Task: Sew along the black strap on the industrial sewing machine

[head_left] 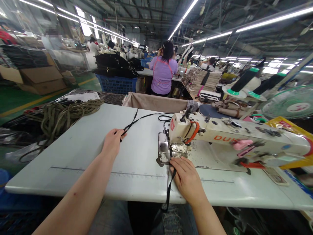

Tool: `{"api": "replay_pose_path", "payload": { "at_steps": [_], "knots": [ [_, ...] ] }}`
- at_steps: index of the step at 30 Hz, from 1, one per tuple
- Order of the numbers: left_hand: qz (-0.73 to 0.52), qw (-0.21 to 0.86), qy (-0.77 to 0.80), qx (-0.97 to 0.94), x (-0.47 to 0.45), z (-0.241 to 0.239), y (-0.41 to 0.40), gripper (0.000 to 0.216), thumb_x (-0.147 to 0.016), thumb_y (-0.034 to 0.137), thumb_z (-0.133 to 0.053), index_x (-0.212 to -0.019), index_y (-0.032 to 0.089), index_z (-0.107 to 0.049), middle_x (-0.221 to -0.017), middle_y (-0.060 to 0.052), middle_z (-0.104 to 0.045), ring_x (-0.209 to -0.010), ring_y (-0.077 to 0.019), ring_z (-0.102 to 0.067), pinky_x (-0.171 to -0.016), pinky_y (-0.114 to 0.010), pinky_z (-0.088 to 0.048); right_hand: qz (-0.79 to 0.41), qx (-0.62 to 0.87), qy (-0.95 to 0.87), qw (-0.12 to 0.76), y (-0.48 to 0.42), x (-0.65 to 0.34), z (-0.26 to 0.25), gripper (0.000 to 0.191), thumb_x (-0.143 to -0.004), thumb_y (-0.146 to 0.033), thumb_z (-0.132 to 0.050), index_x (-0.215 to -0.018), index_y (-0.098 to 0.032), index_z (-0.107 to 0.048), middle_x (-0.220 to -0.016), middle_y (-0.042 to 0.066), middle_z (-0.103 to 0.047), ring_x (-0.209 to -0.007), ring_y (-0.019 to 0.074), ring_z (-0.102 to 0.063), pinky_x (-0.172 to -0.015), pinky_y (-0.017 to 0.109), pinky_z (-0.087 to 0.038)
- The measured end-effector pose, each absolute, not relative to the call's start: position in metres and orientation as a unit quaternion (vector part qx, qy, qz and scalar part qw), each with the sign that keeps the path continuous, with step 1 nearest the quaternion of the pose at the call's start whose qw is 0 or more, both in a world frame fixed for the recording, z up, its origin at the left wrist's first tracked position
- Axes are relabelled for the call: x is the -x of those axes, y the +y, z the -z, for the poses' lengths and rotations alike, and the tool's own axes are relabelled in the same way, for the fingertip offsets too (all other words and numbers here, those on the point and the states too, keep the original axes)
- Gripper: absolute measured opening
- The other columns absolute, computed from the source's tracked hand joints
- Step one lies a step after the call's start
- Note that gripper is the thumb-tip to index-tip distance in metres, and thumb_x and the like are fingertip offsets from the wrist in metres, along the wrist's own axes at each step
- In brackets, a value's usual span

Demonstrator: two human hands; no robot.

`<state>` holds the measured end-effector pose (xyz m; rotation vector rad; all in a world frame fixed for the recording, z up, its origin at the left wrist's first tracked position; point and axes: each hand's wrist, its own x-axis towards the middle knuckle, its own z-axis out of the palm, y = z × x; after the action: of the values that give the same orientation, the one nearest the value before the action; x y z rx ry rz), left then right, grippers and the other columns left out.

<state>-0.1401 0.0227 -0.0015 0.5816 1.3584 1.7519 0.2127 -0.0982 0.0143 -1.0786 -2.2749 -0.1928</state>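
A white sewing machine [215, 133] stands on the right of the pale table. My left hand [113, 142] is closed on a narrow black strap [144, 116], left of the machine. From there the strap runs across the table top toward the back of the machine head. My right hand [184, 174] lies at the needle plate, fingers together on a black strap end [169, 191] that passes under them and hangs over the table's front edge. The strap's part beneath the presser foot is mostly hidden.
A printed ruler [139, 175] crosses the table [73, 147]. Olive straps [61, 114] are heaped at the left. Behind the table is a cloth-lined bin [156, 101]. Thread cones [244, 80] and a green fan [293, 102] stand at right. A person in purple [163, 73] sits ahead.
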Motion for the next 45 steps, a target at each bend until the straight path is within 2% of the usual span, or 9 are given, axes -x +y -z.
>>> {"api": "replay_pose_path", "payload": {
  "at_steps": [12, 19, 30, 45],
  "knots": [
    [-0.688, 0.412, 0.556, -0.219, 0.137, -0.006, 0.021, 0.011, -0.073, 0.025, -0.076, -0.072, 0.018, -0.067, -0.084, -0.005, -0.073, -0.079, -0.0159, -0.071, -0.078, -0.028, -0.058, 0.068, 0.410, -0.859, 0.299, -0.100, -0.211, -0.017, 0.025, -0.113, -0.021, -0.052, -0.127, -0.019, -0.072, -0.127, 0.010, -0.079, -0.117, 0.0248, -0.075, -0.113, 0.053, -0.057],
    [-0.696, 0.406, 0.544, -0.236, 0.139, 0.000, 0.022, 0.013, -0.073, 0.026, -0.078, -0.072, 0.019, -0.067, -0.079, -0.003, -0.071, -0.075, -0.0151, -0.068, -0.085, -0.031, -0.060, 0.064, 0.413, -0.858, 0.299, -0.100, -0.212, -0.017, 0.025, -0.112, -0.021, -0.052, -0.127, -0.019, -0.072, -0.127, 0.010, -0.079, -0.117, 0.0251, -0.075, -0.113, 0.053, -0.057],
    [-0.687, 0.398, 0.552, -0.255, 0.143, 0.008, 0.025, 0.018, -0.073, 0.032, -0.079, -0.074, 0.020, -0.066, -0.077, -0.002, -0.066, -0.082, -0.0185, -0.071, -0.087, -0.033, -0.061, 0.068, 0.411, -0.857, 0.305, -0.100, -0.212, -0.018, 0.026, -0.111, -0.019, -0.053, -0.129, -0.020, -0.072, -0.127, 0.010, -0.079, -0.118, 0.0251, -0.075, -0.113, 0.053, -0.058],
    [-0.692, 0.403, 0.544, -0.252, 0.139, 0.005, 0.023, 0.019, -0.073, 0.032, -0.079, -0.075, 0.018, -0.067, -0.089, -0.006, -0.073, -0.084, -0.0179, -0.073, -0.087, -0.032, -0.062, 0.068, 0.411, -0.860, 0.294, -0.099, -0.214, -0.015, 0.027, -0.112, -0.023, -0.053, -0.131, -0.021, -0.072, -0.129, 0.010, -0.078, -0.119, 0.0261, -0.075, -0.114, 0.055, -0.058]
  ]
}}
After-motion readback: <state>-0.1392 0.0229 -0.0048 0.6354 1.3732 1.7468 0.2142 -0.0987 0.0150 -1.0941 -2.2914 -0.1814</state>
